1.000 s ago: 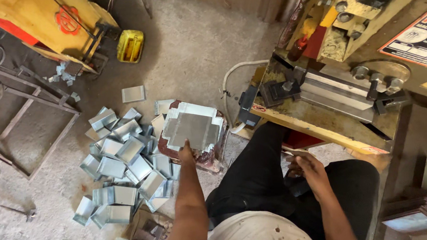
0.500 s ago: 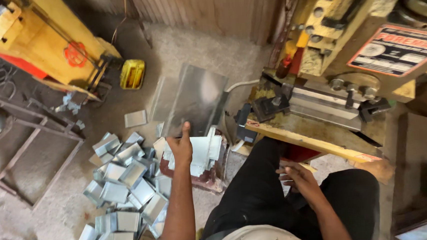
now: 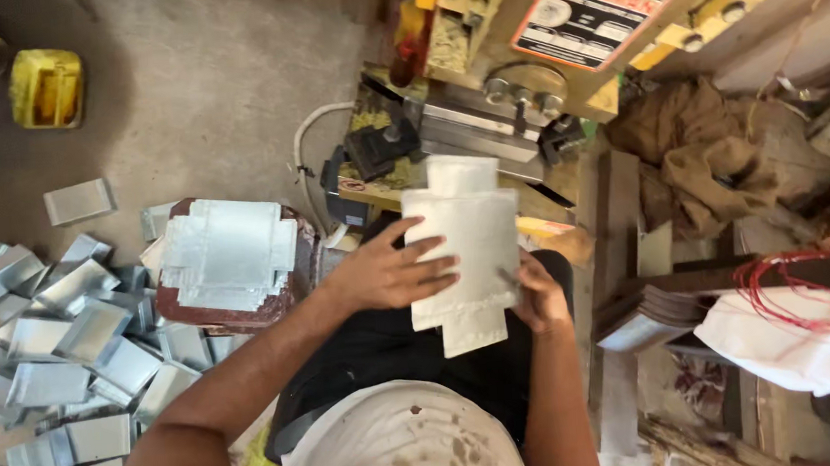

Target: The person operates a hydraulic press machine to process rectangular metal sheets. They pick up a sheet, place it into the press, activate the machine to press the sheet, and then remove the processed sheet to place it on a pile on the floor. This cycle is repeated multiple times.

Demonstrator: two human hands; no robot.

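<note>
Holding a flat cut metal sheet (image 3: 465,249) over my lap, my left hand (image 3: 384,276) spread open across its face, my right hand (image 3: 536,297) gripping its edge, press machine (image 3: 520,70) just ahead.

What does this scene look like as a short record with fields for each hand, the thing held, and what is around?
left hand: flat on the sheet's left side
right hand: grips the sheet's right edge
sheet: notched flat metal, held over the lap
stack: flat sheets on a stool, left of the hands
pile: bent metal pieces on the floor
press: just beyond the sheet
</note>
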